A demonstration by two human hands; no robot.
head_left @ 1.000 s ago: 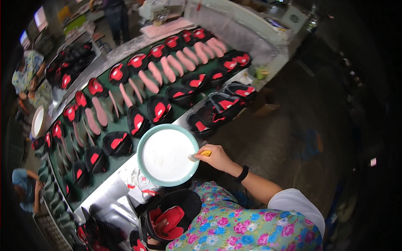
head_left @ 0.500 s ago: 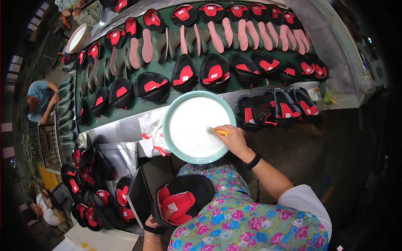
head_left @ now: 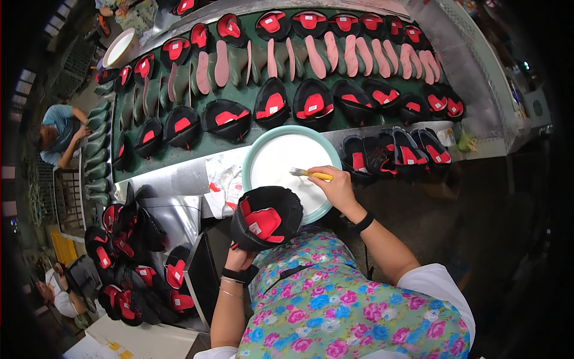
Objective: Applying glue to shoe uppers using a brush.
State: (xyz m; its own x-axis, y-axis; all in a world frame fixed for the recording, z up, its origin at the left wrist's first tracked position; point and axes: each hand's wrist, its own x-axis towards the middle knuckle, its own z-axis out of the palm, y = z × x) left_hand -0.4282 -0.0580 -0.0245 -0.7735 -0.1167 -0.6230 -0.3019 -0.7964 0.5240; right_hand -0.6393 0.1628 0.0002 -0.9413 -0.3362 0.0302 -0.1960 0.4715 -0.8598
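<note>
My left hand [head_left: 240, 258] is closed on a black shoe upper [head_left: 266, 222] with a red lining and a white label inside. The upper is tilted with its opening toward me and overlaps the near left rim of a pale green basin [head_left: 326, 143]. White liquid [head_left: 278, 157] fills much of the basin. Over it, my right hand [head_left: 338, 190] grips a paintbrush [head_left: 320, 176] by its yellow handle, bristles pointing left. Whether the bristles touch the liquid, I cannot tell.
A green-topped conveyor [head_left: 197, 143] carries rows of black-and-red uppers, pink insoles [head_left: 315, 58] and dark green shoe lasts. More uppers are piled on a metal surface at left [head_left: 128, 269]. Several shoes [head_left: 382, 152] stand right of the basin. A co-worker [head_left: 60, 134] sits at far left.
My left hand has raised the shoe upper and brought it forward to the basin's near edge. The brush in my right hand has shifted slightly up.
</note>
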